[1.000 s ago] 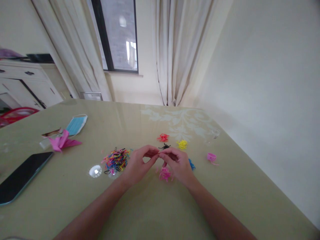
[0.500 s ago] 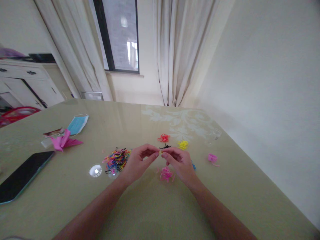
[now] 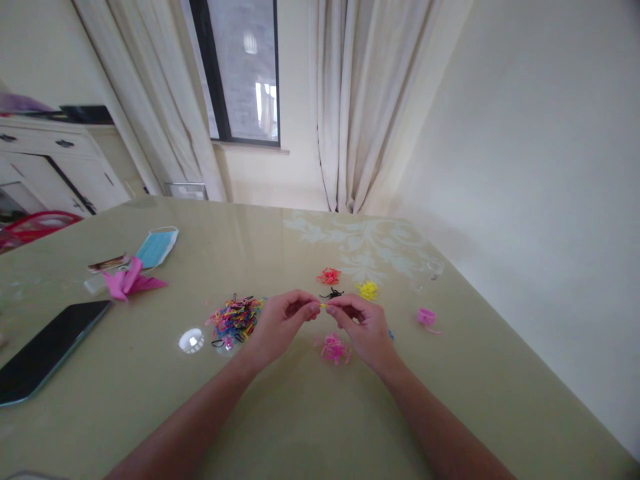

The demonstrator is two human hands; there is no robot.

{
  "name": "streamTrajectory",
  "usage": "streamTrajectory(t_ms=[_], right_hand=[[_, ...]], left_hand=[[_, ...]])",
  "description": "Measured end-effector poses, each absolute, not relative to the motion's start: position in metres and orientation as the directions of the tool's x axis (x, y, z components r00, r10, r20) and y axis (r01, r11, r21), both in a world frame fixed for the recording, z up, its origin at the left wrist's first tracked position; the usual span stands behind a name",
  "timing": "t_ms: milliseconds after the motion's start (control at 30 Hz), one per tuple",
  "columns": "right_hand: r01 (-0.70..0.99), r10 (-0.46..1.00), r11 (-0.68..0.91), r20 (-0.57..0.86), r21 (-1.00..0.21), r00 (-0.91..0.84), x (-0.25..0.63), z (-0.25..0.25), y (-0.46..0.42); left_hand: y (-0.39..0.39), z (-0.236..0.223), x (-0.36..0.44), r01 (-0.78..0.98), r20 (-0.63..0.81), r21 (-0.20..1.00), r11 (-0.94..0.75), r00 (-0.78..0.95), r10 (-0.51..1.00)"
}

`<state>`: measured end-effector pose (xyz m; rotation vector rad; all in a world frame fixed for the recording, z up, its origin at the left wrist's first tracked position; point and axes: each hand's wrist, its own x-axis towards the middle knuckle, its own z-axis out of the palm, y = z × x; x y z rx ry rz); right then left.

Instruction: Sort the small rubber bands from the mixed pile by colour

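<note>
A yellow rubber band (image 3: 323,306) is spanning the gap between the left hand (image 3: 281,325) and right hand (image 3: 364,329), each pinching one end in closed fingertips above the table (image 3: 310,413); one mixed pile (image 3: 236,320) and five single-colour piles (image 3: 334,348), the blue mostly hidden, are lying nearby.

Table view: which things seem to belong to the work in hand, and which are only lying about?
Likely part of the work:
yellow piece between left hand and right hand
mixed pile
red pile
black pile
yellow pile
pink pile
blue pieces

Probably lying about:
phone
face mask
folded pink paper
</note>
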<state>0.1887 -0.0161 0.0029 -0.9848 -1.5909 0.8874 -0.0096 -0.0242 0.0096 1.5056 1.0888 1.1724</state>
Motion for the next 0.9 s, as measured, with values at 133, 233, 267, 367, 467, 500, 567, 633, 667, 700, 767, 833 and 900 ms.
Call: streamTrajectory(t_ms=[133,233,267,367,467,500,567,633,667,700,767,833,900], right_hand=[[0.195,0.881,0.470,0.446,-0.861,-0.156,0.188,0.007,-0.019],[0.203,0.868,0.495,0.471,-0.845,-0.156,0.190,0.008,-0.019],[0.208,0.871,0.490,0.468,-0.847,-0.150,0.192,0.008,-0.018],[0.243,0.900,0.433,0.432,-0.868,-0.059,0.206,0.008,-0.006],[0.318,0.918,0.328,0.379,-0.890,0.113,0.230,0.005,0.014],[0.351,0.917,0.296,0.367,-0.889,0.157,0.239,0.004,0.020],[0.463,0.915,0.247,0.362,-0.851,0.177,0.254,0.000,0.031],[0.586,0.910,0.223,0.382,-0.779,0.161,0.264,-0.004,0.037],[0.644,0.906,0.218,0.397,-0.734,0.146,0.267,-0.007,0.039],[0.694,0.901,0.215,0.413,-0.687,0.130,0.269,-0.009,0.040],[0.771,0.890,0.208,0.443,-0.602,0.105,0.271,-0.014,0.043],[0.817,0.881,0.189,0.462,-0.545,0.104,0.272,-0.018,0.045],[0.841,0.877,0.170,0.468,-0.514,0.109,0.273,-0.022,0.047]], left_hand=[[-0.025,0.011,-0.009,0.062,0.171,0.981,-0.185,0.182,0.968],[-0.025,0.011,-0.010,0.053,0.182,0.979,-0.197,0.206,0.962],[-0.024,0.012,-0.011,0.078,0.191,0.974,-0.211,0.205,0.960],[-0.020,0.015,-0.022,0.345,0.263,0.890,-0.299,0.149,0.953],[-0.016,0.017,-0.040,0.804,0.338,0.527,-0.275,0.098,0.936],[-0.016,0.017,-0.046,0.903,0.324,0.372,-0.214,0.090,0.942],[-0.015,0.015,-0.057,0.984,0.240,0.147,-0.100,0.063,0.969],[-0.014,0.013,-0.064,0.998,0.139,0.041,-0.037,0.031,0.990],[-0.013,0.012,-0.066,0.999,0.095,0.020,-0.026,0.024,0.995],[-0.012,0.012,-0.068,1.000,0.059,0.011,-0.023,0.023,0.998],[-0.010,0.012,-0.068,0.999,0.012,0.014,-0.032,0.032,0.999],[-0.008,0.013,-0.068,0.999,-0.009,0.022,-0.037,0.037,0.999],[-0.006,0.013,-0.067,0.999,-0.015,0.022,-0.032,0.033,0.999]])
